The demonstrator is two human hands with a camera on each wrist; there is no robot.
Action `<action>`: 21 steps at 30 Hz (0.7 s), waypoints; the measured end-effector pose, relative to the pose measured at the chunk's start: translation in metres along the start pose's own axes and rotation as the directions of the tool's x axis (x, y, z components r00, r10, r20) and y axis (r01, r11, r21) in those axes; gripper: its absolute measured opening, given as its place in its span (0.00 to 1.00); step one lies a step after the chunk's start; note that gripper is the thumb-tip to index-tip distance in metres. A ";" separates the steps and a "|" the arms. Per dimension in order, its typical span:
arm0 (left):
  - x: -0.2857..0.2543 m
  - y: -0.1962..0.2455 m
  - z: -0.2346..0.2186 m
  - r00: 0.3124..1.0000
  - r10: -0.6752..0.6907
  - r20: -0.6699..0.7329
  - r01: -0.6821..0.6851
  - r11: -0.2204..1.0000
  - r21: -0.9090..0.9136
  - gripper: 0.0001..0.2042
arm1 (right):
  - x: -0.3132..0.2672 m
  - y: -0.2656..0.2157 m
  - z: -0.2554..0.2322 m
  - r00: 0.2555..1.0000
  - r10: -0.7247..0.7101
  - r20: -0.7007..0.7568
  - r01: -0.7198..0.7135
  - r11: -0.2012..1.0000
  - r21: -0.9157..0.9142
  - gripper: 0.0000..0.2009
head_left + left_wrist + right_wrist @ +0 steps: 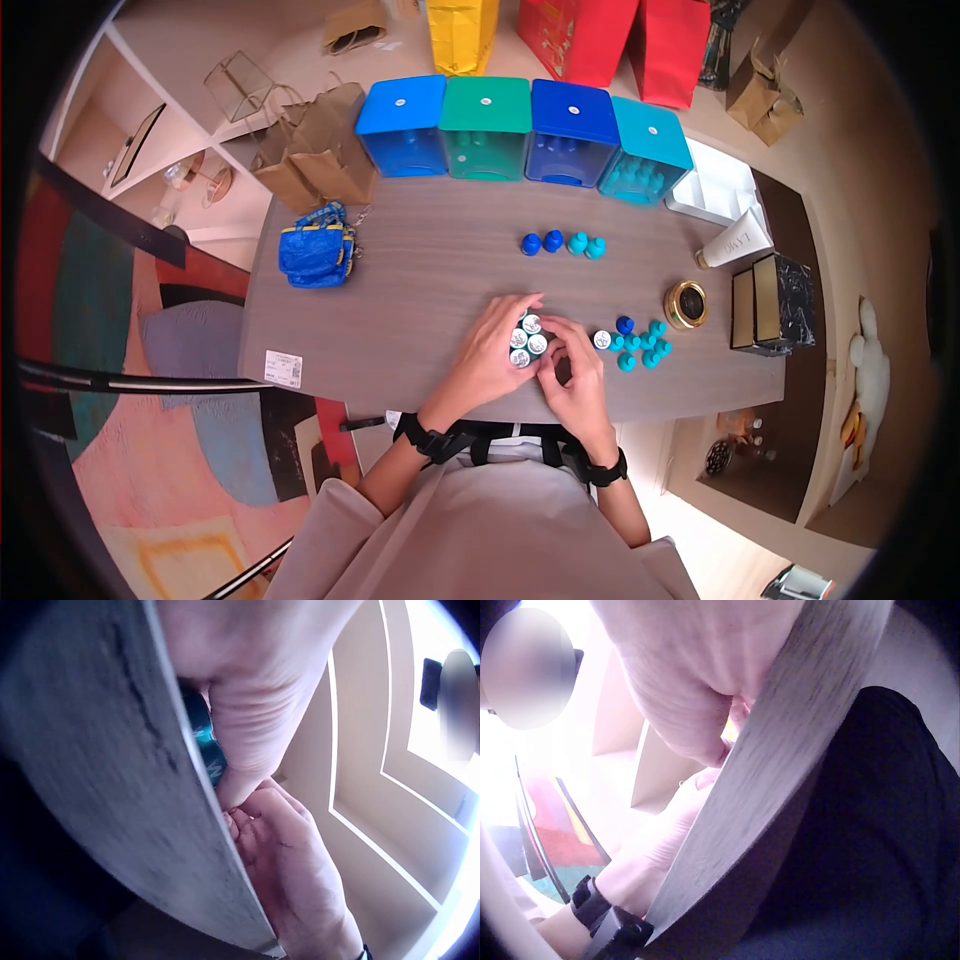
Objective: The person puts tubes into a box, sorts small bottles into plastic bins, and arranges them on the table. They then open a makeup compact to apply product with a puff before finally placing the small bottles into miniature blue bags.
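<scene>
On the table (420,240), near its front edge, both hands close round a cluster of several small green bottles (519,340) with round white labels on top. My left hand (488,345) curls round their left and far sides. From the right, my right hand (576,372) bends its fingers and thumb against the same cluster. In the left wrist view, two green bottles (198,720) show beside the left hand (255,697), with white lettering on them. The right wrist view hides the bottles behind the right hand (682,690) and the table edge.
Right of the hands stand a white-topped piece (602,340), a dark blue bottle (625,325) and several teal bottles (648,343). Blue and teal bottles (578,243) form a row farther back. Four-coloured bins (486,105) line the back. A blue bag (315,255), gold jar (686,304) and white tube (735,240) flank them.
</scene>
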State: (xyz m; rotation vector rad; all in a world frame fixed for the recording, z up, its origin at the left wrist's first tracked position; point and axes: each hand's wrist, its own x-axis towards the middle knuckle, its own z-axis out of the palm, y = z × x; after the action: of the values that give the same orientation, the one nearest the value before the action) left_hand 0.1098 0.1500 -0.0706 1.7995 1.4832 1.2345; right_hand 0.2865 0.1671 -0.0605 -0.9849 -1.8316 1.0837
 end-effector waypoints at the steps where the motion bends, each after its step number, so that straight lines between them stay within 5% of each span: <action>1: 0.000 -0.001 0.000 1.000 0.001 -0.014 -0.001 1.000 -0.002 0.41 | 0.000 -0.001 0.000 1.000 -0.008 -0.004 0.008 1.000 0.004 0.25; 21: 0.009 0.001 -0.010 0.994 -0.068 0.081 0.068 0.998 0.008 0.37 | 0.001 -0.003 0.001 0.998 0.061 -0.010 -0.061 0.998 -0.031 0.23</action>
State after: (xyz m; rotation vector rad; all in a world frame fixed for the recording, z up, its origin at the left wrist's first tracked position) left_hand 0.1016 0.1564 -0.0627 1.7657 1.4907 1.1126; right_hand 0.2841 0.1668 -0.0582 -1.0686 -1.8264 1.0889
